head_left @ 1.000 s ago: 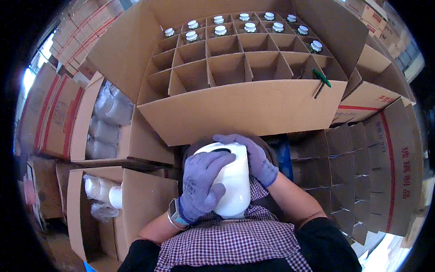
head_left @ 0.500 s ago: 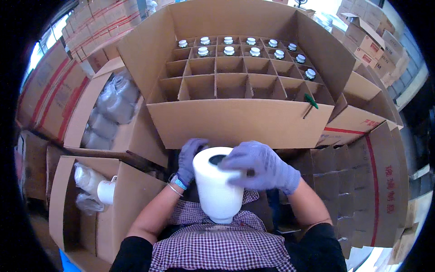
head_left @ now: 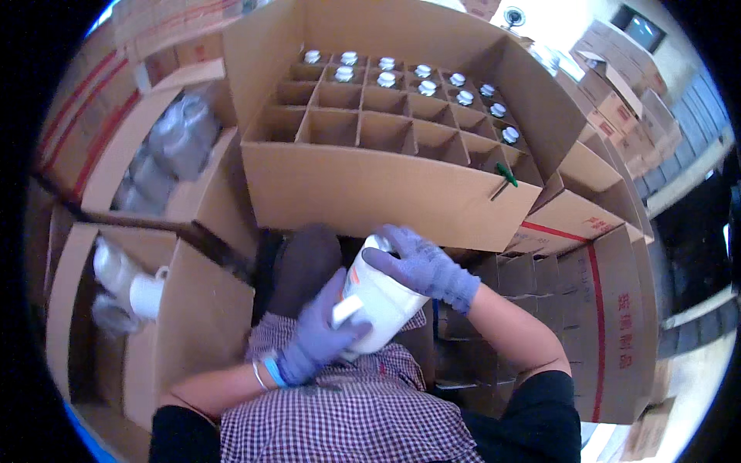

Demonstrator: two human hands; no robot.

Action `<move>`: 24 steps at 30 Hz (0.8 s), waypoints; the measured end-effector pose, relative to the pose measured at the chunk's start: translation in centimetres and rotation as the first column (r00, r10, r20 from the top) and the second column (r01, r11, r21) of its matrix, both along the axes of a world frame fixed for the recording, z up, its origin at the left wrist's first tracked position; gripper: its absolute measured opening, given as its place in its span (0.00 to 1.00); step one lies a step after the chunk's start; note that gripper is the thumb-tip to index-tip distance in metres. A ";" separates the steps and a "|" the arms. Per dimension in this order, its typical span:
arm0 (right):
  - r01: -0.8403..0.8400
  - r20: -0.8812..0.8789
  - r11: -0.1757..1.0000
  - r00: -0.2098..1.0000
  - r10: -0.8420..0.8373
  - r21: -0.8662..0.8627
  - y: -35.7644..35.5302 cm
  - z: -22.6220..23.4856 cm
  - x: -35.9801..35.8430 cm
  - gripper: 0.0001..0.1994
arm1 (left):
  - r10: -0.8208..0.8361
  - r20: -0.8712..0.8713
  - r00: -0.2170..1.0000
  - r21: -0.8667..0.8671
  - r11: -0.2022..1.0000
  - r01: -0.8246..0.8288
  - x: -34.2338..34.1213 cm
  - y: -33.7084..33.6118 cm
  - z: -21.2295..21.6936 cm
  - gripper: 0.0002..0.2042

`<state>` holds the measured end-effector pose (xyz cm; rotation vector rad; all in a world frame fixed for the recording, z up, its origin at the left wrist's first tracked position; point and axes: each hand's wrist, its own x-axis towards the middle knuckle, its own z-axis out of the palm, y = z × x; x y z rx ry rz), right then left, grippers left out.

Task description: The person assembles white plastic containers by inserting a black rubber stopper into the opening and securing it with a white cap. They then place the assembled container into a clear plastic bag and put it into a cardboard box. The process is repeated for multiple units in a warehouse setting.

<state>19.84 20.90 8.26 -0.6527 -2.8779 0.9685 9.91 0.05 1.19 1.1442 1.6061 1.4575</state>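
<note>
Currently, on the near side of the divided carton (head_left: 370, 185), a tilted white container (head_left: 394, 312) is held between 2 gloved hands: the left hand (head_left: 318, 328) grips its side, the right hand (head_left: 421, 266) grasps its upper end. Inside the carton stand 12 white-capped bottles (head_left: 427, 88); a green object (head_left: 505, 174) sits at its near edge.

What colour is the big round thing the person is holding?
The container is white, with a little orange on its side; see the head view.
</note>
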 end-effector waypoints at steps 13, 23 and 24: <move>-0.111 -0.116 0.945 0.990 0.078 -0.308 -0.1 -2.0 1.7 0.34 | 0.087 -0.003 0.996 -0.208 0.974 -0.085 -1.4 0.0 -0.4 0.37; 0.327 0.207 0.526 0.663 -0.720 0.785 23.9 7.9 2.3 0.26 | -0.090 0.370 0.925 -0.038 0.993 0.112 -6.1 -0.8 0.3 0.36; 0.245 0.288 0.559 0.657 -0.697 0.792 25.8 6.7 3.3 0.27 | -0.097 0.387 0.917 -0.033 0.992 0.119 -6.4 -0.8 -0.7 0.36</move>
